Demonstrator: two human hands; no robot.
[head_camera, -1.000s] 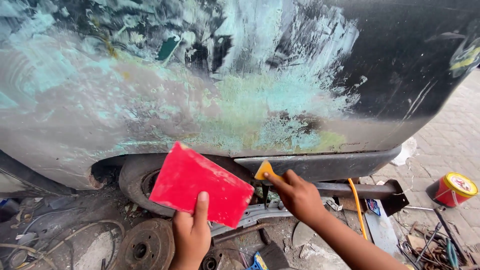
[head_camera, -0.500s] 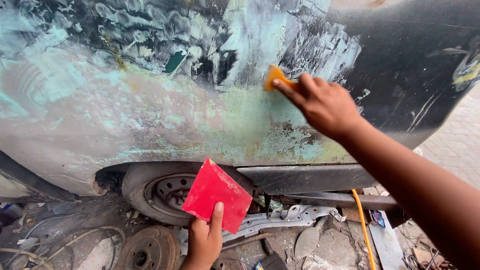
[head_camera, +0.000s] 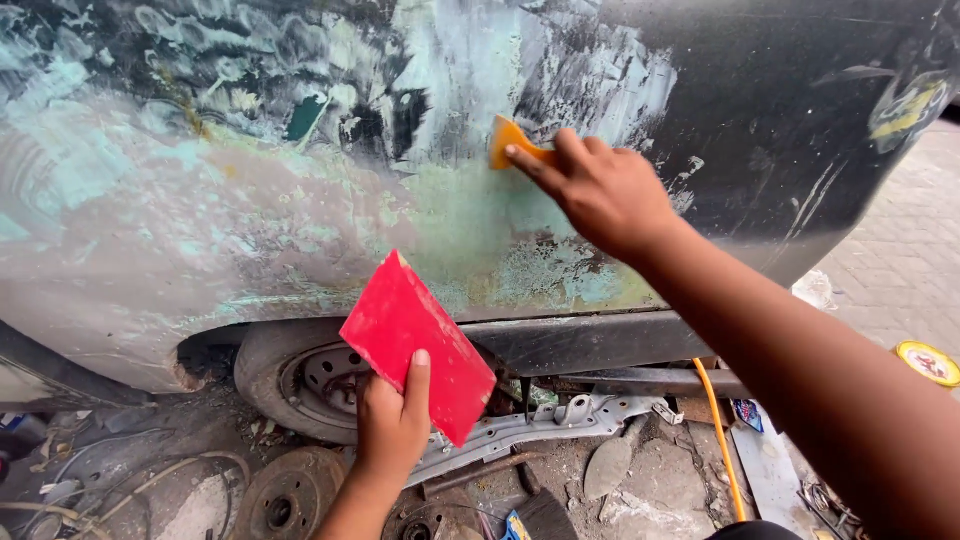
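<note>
Since the earlier frame, the right hand had slid the orange scraper slightly leftward and lower across the car panel, while the left hand stayed low with its red card. Right fingers pinched the scraper, whose blade pressed flat on the green filler patch, just ahead of the fingertips. Left fingers and thumb clamped the card's lower edge, tilted, in front of the wheel and apart from the panel.
</note>
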